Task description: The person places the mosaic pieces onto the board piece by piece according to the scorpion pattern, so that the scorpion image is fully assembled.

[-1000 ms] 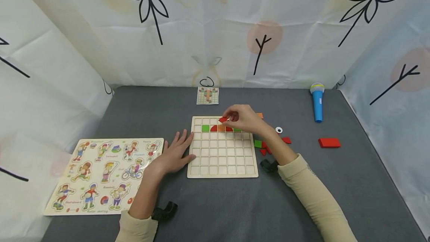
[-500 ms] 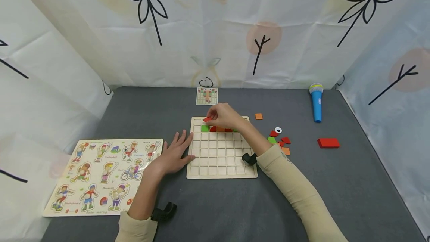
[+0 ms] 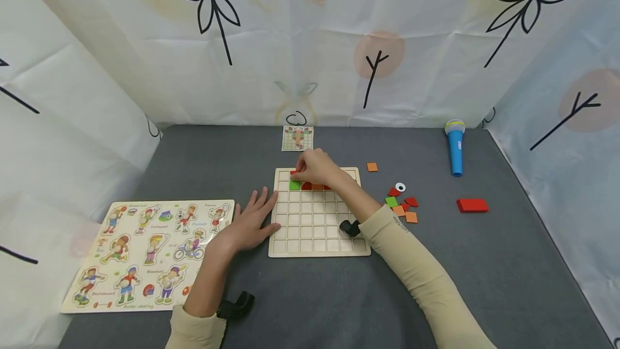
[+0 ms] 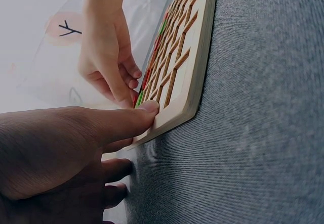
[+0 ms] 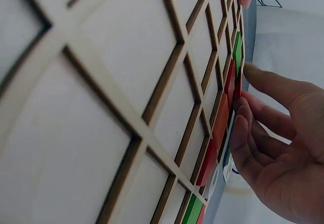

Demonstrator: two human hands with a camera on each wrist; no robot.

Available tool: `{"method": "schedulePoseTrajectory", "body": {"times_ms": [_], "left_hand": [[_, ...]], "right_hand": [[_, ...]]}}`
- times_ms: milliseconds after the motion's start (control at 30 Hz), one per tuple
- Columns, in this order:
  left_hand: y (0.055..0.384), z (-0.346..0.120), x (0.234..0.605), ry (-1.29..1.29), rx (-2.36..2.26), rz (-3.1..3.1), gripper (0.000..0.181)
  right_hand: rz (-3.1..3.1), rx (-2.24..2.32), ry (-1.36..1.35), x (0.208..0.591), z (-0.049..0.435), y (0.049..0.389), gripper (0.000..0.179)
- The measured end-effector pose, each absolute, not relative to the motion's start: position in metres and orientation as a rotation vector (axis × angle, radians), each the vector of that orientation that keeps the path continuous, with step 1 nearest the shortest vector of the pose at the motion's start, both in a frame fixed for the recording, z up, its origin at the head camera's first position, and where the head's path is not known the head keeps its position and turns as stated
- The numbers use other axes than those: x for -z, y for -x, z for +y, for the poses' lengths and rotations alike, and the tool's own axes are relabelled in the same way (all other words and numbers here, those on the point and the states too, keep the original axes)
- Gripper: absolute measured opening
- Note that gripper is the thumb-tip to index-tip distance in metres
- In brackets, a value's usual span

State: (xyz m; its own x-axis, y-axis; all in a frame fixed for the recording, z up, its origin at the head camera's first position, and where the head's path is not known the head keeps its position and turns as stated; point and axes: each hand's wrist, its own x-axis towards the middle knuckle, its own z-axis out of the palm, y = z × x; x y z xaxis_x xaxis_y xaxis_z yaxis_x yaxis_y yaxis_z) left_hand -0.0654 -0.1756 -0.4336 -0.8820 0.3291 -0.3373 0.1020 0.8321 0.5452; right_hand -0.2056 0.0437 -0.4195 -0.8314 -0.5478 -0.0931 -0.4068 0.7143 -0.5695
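Right hand (image 3: 316, 167) has moved left; its grip pinches a flat red piece (image 3: 294, 172), at far side of flat green square (image 3: 294, 185); left hand (image 3: 249, 225) lies spread.

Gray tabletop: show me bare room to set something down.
Bare: between the red block and blue microphone; also nearer than the grid board, between the sleeves. Crowded: right of the grid board, with loose pieces; left, with left hand and picture board.
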Motion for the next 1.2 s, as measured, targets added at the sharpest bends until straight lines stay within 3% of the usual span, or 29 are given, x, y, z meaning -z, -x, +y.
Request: {"method": "schedulePoseTrajectory", "body": {"times_ms": [200,567,1200], "left_hand": [[0.065,-0.175,0.432,-0.325,-0.724,2.596,0.081],[0.064,-0.176,0.432,-0.323,-0.745,2.593,0.082],[0.064,-0.175,0.433,-0.301,-0.693,2.595,0.082]], "right_hand": [[2.655,0.84,0.788,0.421,0.046,0.206,0.013],[2.589,0.964,0.806,0.416,0.06,0.201,0.016],[2.563,0.967,0.772,0.399,0.171,0.166,0.016]]}}
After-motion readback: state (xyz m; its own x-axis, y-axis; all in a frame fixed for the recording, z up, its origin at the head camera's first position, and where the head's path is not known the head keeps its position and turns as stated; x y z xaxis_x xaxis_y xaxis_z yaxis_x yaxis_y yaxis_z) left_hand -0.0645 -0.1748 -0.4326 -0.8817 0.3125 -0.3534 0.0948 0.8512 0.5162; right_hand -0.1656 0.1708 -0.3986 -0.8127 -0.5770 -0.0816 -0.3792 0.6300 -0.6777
